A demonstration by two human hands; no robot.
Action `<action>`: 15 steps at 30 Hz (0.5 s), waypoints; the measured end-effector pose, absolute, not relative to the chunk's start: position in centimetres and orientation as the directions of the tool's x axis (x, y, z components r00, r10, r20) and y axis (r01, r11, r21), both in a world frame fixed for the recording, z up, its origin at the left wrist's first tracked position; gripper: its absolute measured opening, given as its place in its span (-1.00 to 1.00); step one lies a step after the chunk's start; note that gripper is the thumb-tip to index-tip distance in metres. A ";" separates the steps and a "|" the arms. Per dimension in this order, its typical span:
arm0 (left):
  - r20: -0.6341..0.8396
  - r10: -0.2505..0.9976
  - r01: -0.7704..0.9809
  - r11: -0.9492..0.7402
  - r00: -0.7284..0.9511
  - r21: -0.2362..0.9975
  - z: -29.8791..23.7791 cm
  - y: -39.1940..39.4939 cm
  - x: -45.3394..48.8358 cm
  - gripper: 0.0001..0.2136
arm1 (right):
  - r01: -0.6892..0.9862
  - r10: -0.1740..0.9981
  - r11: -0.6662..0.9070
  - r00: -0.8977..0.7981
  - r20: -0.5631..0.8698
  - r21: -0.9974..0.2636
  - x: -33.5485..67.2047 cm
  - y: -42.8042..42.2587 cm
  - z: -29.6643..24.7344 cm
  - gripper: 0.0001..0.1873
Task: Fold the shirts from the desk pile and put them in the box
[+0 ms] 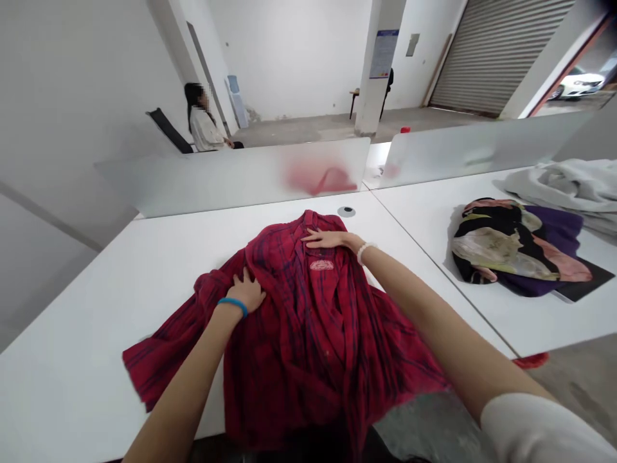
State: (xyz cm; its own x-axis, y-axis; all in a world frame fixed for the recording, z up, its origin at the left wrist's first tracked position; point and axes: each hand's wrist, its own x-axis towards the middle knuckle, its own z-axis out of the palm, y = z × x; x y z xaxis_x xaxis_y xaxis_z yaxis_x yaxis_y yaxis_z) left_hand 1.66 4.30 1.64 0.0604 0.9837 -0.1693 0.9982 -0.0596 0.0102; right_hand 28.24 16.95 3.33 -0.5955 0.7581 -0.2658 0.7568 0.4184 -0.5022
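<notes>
A red plaid shirt (289, 334) with dark stripes lies spread on the white table, its collar away from me and its hem hanging over the near edge. One sleeve stretches out to the left, the other to the right, partly behind my right arm. My left hand (248, 292), with a blue band at the wrist, rests on the shirt's left side, fingers spread. Near the collar, my right hand (328, 240) lies flat on the fabric with its fingers outstretched; a pale bracelet circles that wrist. A light label patch (321, 265) shows just below it.
A frosted divider (231, 177) runs along the table's back edge. On the right lie a black patterned cloth (506, 241), purple fabric (559, 225) and white fabric (573, 183). A round cable hole (346, 211) sits behind the collar. Beyond the divider, a person (205, 125) sits.
</notes>
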 end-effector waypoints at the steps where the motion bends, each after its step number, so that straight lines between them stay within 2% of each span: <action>1: -0.215 0.976 0.999 -0.042 0.041 0.004 2.3 6.2 2.0 -0.43 | 0.754 0.777 0.403 -0.581 -0.241 -0.518 28.1 17.7 3.3 -0.39; 3: -0.271 0.962 1.000 -0.018 0.018 0.002 3.4 9.3 2.6 -0.39 | 0.774 0.833 0.373 -0.522 -0.182 -0.513 27.5 18.2 2.9 -0.40; 6: -0.263 0.965 1.000 -0.008 0.012 0.015 4.3 11.9 3.6 -0.35 | 0.818 0.903 0.337 -0.422 -0.087 -0.466 26.4 17.8 1.3 -0.45; 11: -0.076 0.994 0.996 -0.074 0.078 0.048 3.7 12.9 6.9 -0.36 | 0.838 0.924 0.354 -0.381 0.018 -0.414 25.6 17.2 -0.6 -0.35; 15: 0.002 0.990 0.987 -0.143 0.143 0.075 1.5 13.2 9.1 -0.42 | 0.855 0.925 0.360 -0.378 0.025 -0.374 25.5 17.5 -0.8 -0.38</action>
